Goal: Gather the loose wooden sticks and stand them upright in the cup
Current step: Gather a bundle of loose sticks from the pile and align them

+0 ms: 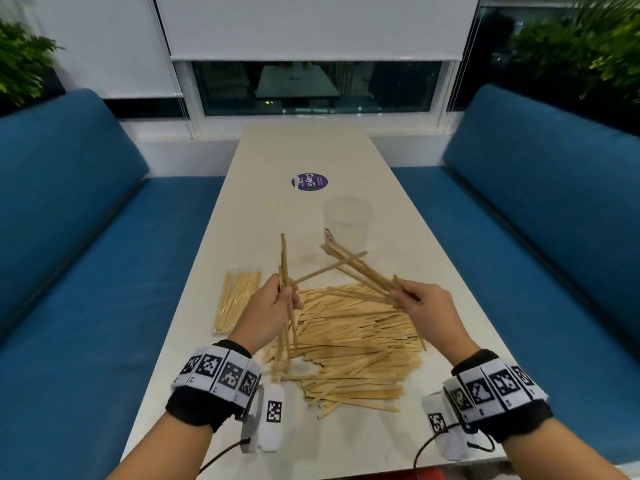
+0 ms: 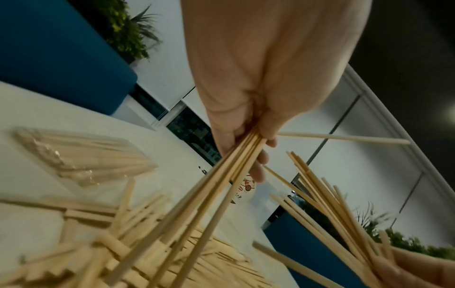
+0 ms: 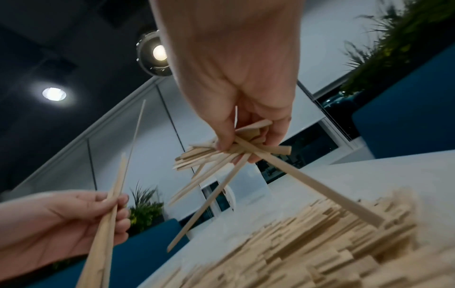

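Note:
A big heap of loose wooden sticks (image 1: 349,344) lies on the white table (image 1: 311,150) in front of me. My left hand (image 1: 277,303) grips a bundle of sticks (image 1: 284,265) that points almost straight up; the same bundle (image 2: 221,183) runs through its curled fingers in the left wrist view. My right hand (image 1: 412,303) holds a splayed bunch of sticks (image 1: 356,268) slanting up to the left, seen fanned under its fingers (image 3: 221,154) in the right wrist view. A clear plastic cup (image 1: 347,226) stands upright beyond the heap, with no sticks visible in it.
A sealed clear packet of sticks (image 1: 237,299) lies left of the heap. A round purple sticker (image 1: 309,182) is on the table beyond the cup. Blue sofa seats (image 1: 86,258) flank the table on both sides, and a window lies at the far end.

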